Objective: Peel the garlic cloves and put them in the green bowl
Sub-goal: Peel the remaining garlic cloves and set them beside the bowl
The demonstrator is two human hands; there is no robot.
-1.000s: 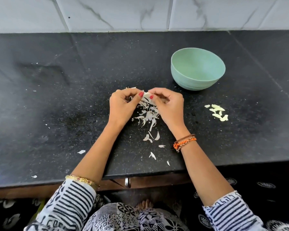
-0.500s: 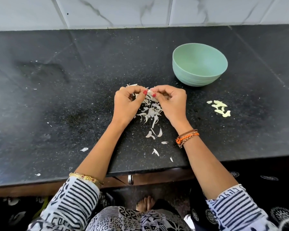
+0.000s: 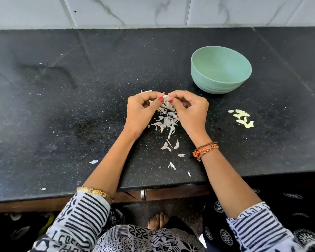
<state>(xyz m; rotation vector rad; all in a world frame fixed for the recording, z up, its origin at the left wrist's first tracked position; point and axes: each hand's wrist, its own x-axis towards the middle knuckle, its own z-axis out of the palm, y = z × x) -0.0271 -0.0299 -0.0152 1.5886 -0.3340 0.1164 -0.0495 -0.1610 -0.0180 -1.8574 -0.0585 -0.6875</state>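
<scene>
A small white garlic clove (image 3: 165,97) is pinched between the fingertips of my left hand (image 3: 141,110) and my right hand (image 3: 190,110), just above the black counter. Both hands have their fingers curled round it, thumbs meeting at the clove. Below the hands lies a heap of white garlic skins (image 3: 166,120). The green bowl (image 3: 220,70) stands upright to the far right of my hands, and I see nothing inside it. Several pale yellow garlic pieces (image 3: 242,118) lie on the counter to the right, in front of the bowl.
The black speckled counter (image 3: 62,115) runs to a white tiled wall (image 3: 153,11) at the back. Stray skin flakes (image 3: 93,161) dot the counter near its front edge (image 3: 171,185). A drawer handle (image 3: 143,194) shows below the edge.
My hands stay together on the clove, with the fingers shifting slightly on it. The view has drifted a little, so the bowl and pieces sit slightly elsewhere in the frame.
</scene>
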